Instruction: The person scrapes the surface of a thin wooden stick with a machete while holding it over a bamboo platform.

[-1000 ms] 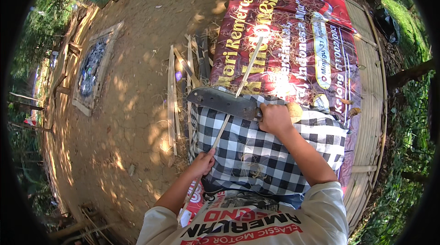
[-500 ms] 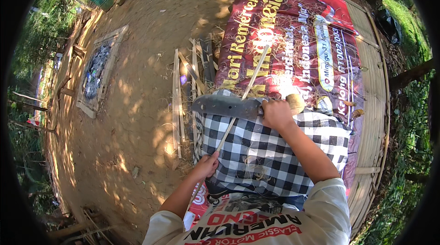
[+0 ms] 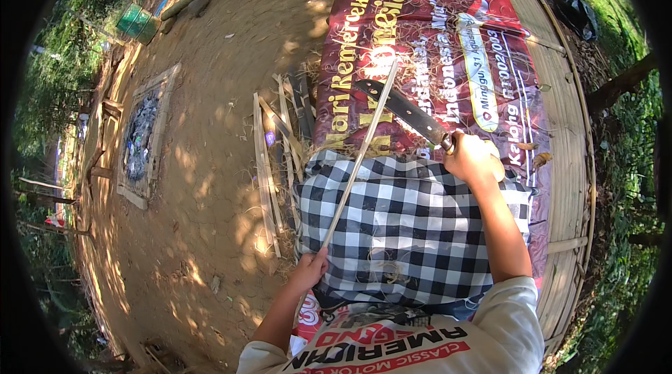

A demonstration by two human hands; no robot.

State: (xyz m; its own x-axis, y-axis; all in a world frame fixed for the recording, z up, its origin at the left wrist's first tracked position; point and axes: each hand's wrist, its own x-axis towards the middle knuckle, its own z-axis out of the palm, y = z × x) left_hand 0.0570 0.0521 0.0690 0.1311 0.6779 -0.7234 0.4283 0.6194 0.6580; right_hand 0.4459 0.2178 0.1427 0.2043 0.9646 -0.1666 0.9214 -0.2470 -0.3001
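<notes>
My left hand [image 3: 309, 270] is closed round the lower part of a long, thin pale strip [image 3: 352, 181], perhaps bamboo, which slants up and away to the right. My right hand [image 3: 475, 157] grips the handle of a machete [image 3: 414, 116]. Its broad dark blade points up and left, its tip end close to the strip's far part; whether they touch I cannot tell. A black-and-white checked cloth [image 3: 413, 227] covers my lap beneath the strip. Curly pale shavings [image 3: 437, 45] lie scattered over the dark red banner [image 3: 350, 108] beyond it.
The banner lies on a slatted bamboo platform [image 3: 560, 192]. Several split strips [image 3: 267, 178] rest at its left edge, above bare earth [image 3: 203, 234]. Farther left is a framed ash pit [image 3: 145, 132]. A green drum [image 3: 138, 22] stands at the far left.
My right hand has moved the machete away from me and to the right, and its blade now slants. My left hand keeps hold of the strip, slightly lower in view.
</notes>
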